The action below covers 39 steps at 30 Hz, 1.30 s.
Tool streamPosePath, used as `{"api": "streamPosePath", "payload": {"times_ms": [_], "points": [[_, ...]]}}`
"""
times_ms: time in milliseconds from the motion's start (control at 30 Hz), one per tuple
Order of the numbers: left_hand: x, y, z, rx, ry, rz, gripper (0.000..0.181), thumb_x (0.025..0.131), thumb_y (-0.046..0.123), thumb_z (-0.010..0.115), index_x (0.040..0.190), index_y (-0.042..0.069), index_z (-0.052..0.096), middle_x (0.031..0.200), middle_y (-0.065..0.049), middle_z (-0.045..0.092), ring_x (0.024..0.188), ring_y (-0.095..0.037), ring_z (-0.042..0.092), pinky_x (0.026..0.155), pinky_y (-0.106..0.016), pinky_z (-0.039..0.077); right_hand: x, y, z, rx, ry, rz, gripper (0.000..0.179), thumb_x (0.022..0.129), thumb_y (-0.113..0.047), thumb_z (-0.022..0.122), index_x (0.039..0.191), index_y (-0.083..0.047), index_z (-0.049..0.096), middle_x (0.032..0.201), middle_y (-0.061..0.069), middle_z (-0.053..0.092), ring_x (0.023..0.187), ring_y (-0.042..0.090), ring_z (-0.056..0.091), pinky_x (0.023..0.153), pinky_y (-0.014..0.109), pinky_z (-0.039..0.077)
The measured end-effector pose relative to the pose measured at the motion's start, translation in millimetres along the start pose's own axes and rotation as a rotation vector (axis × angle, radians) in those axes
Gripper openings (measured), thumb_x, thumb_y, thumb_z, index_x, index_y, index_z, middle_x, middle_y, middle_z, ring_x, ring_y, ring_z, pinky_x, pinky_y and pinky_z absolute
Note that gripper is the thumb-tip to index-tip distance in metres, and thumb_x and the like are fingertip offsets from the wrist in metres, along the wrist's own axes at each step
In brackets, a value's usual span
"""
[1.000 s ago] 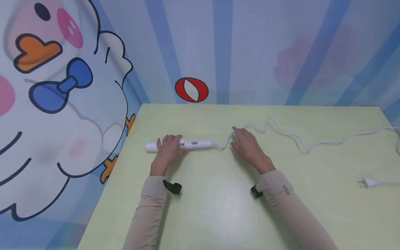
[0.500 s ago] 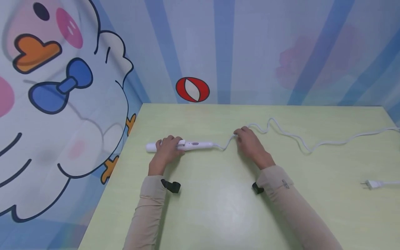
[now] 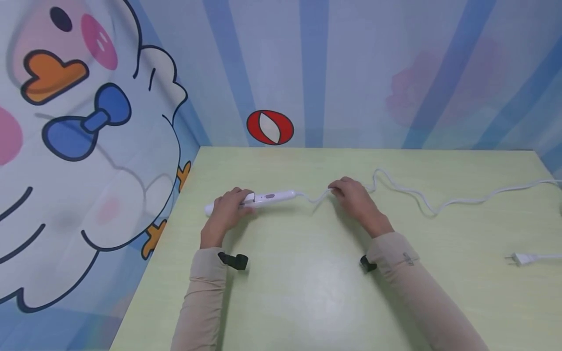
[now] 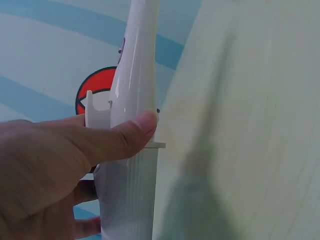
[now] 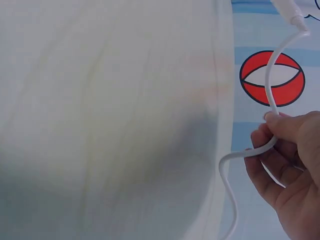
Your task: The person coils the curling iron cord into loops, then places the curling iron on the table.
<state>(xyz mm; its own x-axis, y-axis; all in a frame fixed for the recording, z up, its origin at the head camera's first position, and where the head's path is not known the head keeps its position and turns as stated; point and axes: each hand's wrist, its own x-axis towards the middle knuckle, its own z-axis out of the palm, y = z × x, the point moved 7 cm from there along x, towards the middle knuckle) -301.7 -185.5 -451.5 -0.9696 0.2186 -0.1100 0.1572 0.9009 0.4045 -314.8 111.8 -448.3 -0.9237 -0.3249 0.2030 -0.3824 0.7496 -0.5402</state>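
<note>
My left hand (image 3: 226, 212) grips a white curling iron (image 3: 281, 196) around its middle, near the lever. In the left wrist view the thumb presses along the side of the iron (image 4: 135, 90), and the fingers wrap behind it. Its cord end points right and is raised off the table; the other end is low at the left. Between thumb and fingers, my right hand (image 3: 357, 202) pinches the white cord (image 3: 323, 196) a short way from the handle. The right wrist view shows the cord (image 5: 270, 90) running down from the handle into the fingers, then curving away below.
The cord continues in loose bends across the pale table (image 3: 307, 292) to the right edge of view. A two-pin plug (image 3: 522, 259) lies at the right. Printed fabric walls (image 3: 360, 73) stand behind and to the left of the table.
The right hand has closed on the cord, where it was spread beside it. The left hand has shifted slightly left and tilted the curling iron, raising its cord end.
</note>
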Motion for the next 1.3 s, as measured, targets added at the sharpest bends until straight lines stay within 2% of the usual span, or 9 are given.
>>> {"api": "streamPosePath", "payload": {"times_ms": [267,433,567,833,967,1133,1300], "points": [[-10.0,25.2,-19.8,-0.06,0.021,0.057,0.046,0.09,0.027,0.067,0.133,0.016,0.053,0.123,-0.007,0.056,0.106,-0.025,0.051,0.096,-0.047,0.04,-6.4,-4,-11,0.108,-0.032,-0.048,0.019,0.094,-0.01,0.059,0.109,-0.003,0.069,0.099,0.013,0.069,0.083,0.023,0.064,0.072,0.037,0.051],[-18.0,46.2,-30.3,-0.094,0.016,0.117,0.044,0.089,0.028,0.068,0.129,0.017,0.055,0.119,-0.005,0.056,0.103,-0.023,0.051,0.093,-0.044,0.043,-11.7,-10,-10,0.198,-0.138,-0.069,0.02,0.094,-0.014,0.06,0.11,-0.005,0.069,0.102,0.011,0.07,0.083,0.021,0.066,0.073,0.037,0.053],[-25.7,65.7,-35.0,-0.125,-0.018,0.173,0.04,0.089,0.026,0.068,0.127,0.018,0.057,0.117,-0.003,0.055,0.102,-0.021,0.051,0.089,-0.042,0.046,-14.9,-18,-9,0.23,-0.219,-0.071,0.018,0.093,-0.015,0.062,0.107,-0.007,0.07,0.101,0.01,0.071,0.084,0.018,0.066,0.073,0.034,0.052],[-40.0,100.1,-34.5,-0.125,-0.135,0.268,0.039,0.088,0.025,0.069,0.125,0.017,0.058,0.112,-0.002,0.057,0.097,-0.02,0.052,0.084,-0.038,0.047,-21.3,-38,-26,0.165,-0.291,-0.088,0.02,0.091,-0.004,0.062,0.108,-0.007,0.071,0.106,0.01,0.07,0.093,0.023,0.065,0.079,0.039,0.052],[-45.7,109.4,-33.4,-0.125,-0.183,0.29,0.038,0.088,0.024,0.07,0.124,0.016,0.059,0.109,-0.001,0.06,0.096,-0.019,0.053,0.085,-0.038,0.046,-21.5,-50,-37,0.134,-0.315,-0.114,0.019,0.092,-0.011,0.063,0.109,-0.01,0.071,0.106,0.006,0.071,0.092,0.02,0.065,0.079,0.037,0.052],[-50.5,117.9,-29.6,-0.104,-0.235,0.284,0.039,0.088,0.026,0.07,0.124,0.017,0.058,0.111,0.0,0.06,0.096,-0.018,0.053,0.085,-0.038,0.046,-20.9,-61,-49,0.1,-0.328,-0.139,0.018,0.091,-0.013,0.064,0.107,-0.01,0.071,0.106,0.005,0.071,0.09,0.017,0.066,0.078,0.035,0.053],[-52.8,122.4,-25.4,-0.058,-0.264,0.253,0.039,0.088,0.03,0.07,0.123,0.018,0.058,0.109,0.001,0.06,0.093,-0.017,0.053,0.082,-0.036,0.046,-19.3,-73,-62,0.048,-0.288,-0.191,0.015,0.09,-0.013,0.066,0.104,-0.01,0.071,0.102,0.004,0.07,0.09,0.017,0.066,0.079,0.035,0.054]]}}
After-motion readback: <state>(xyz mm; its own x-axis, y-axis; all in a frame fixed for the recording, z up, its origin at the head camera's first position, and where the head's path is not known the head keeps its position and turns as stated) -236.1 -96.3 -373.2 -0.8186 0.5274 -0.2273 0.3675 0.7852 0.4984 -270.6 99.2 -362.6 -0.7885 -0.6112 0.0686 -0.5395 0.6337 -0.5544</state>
